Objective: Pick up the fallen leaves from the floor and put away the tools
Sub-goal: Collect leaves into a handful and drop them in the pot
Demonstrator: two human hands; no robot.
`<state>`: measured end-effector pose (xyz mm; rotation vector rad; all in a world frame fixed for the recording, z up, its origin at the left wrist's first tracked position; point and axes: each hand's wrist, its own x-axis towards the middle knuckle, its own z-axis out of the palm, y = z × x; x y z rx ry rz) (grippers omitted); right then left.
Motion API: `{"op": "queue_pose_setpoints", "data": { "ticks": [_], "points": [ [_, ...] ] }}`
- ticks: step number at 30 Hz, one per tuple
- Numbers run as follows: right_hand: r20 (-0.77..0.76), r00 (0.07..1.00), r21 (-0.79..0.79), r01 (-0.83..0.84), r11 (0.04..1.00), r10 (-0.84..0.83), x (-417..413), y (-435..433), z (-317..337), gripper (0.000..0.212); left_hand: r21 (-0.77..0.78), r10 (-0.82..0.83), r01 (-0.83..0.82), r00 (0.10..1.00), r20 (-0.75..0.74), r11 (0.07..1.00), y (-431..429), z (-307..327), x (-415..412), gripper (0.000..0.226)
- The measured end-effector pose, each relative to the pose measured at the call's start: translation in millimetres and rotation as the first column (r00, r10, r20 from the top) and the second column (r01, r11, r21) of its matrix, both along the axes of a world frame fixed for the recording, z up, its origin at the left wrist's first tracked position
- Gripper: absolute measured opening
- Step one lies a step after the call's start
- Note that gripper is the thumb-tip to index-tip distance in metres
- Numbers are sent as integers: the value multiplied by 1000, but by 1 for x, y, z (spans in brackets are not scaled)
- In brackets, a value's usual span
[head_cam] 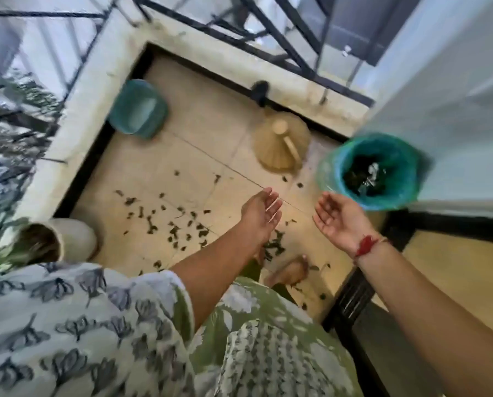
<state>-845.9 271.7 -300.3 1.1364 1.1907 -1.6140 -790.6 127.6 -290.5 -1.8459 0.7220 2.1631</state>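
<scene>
While both hands hang empty over the tiles, the step in hand looks to be gathering the next handful. The left hand [261, 214] is spread, palm up with fingers straight, and the right hand [338, 220] is likewise loose and open, clasping nothing.

The leaves [176, 230] lie scattered across the floor [205, 133], thickest just left of the left hand. A second cluster sits near the bare foot [289, 272], and a few strays lie far out by the broom [279, 144].

The lined bin [411, 173] stands to the right, just beyond the right hand, with dark leaves already inside. It is well placed for short trips.

To do this well:
- Sweep the thick patch together with both palms before lifting, rather than pinching single leaves.
- Cup the hands closed underneath so nothing drops on the way to the bin.
- Work from the plant pot [76, 236] at the near left towards the bin.
- Mind the leaves by the foot, which could get trodden flat.

The dustpan [139, 108] in the far left corner and the broom against the far ledge would probably clear the small bits faster, and both are yet to be put away.
</scene>
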Motion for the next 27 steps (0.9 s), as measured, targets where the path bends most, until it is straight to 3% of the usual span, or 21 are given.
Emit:
{"op": "queue_pose_setpoints", "data": {
  "ticks": [6, 11, 14, 23, 27],
  "points": [
    [-26, 929, -95, -369, 924, 368, 48, -106, 92, 26, -111, 324, -330, 944, -70, 938, -134, 89, 112, 16],
    [-83, 816, -64, -577, 814, 572, 85, -183, 130, 23, -140, 567, -581, 814, -128, 802, -203, 127, 210, 19],
    [-73, 768, -57, -640, 766, 637, 112, -223, 141, 15, -129, 687, -692, 722, -82, 711, -223, 135, 281, 16],
    [-54, 578, -78, -815, 574, 814, 237, -355, 175, 16, -55, 942, -942, 333, -49, 330, -240, 166, 452, 29],
    [-46, 389, -101, -918, 383, 920, 303, -400, 178, 19, -10, 993, -995, 96, -69, 96, -234, 175, 501, 26]
  ]
}}
